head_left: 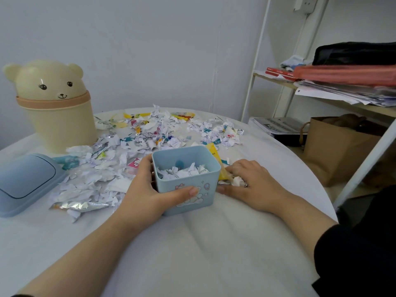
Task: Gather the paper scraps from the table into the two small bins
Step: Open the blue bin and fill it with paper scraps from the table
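Fingers [146, 166] are all busy mid-table, so nothing on the left is being touched. A blue lid [25, 181] lies flat at the near left, probably taken off so scraps can drop straight in. The bear bin [55, 125] stands upright behind it at the far left with its head lid on.

From there the paper scraps [96, 174] cover the table [192, 254] in a thick drift running to the far side, with a silver wrapper [79, 205] at the near edge.

Next is the left hand [147, 189], curled round the blue bin [188, 185], thumb on the near face and fingers on the left wall. I reckon that's to stop it sliding. The bin sits upright near the centre with a shallow layer of scraps inside.

Tight against its right wall, the right hand [250, 181] lies palm down. Its fingers are bunched round a small clump of scraps, with a yellow wrapper [216, 161] wedged between hand and bin. My guess is that clump goes up over the rim next.

Far right, off the table, there's a shelf [321, 97] stacked with papers and a brown paper bag [334, 151].
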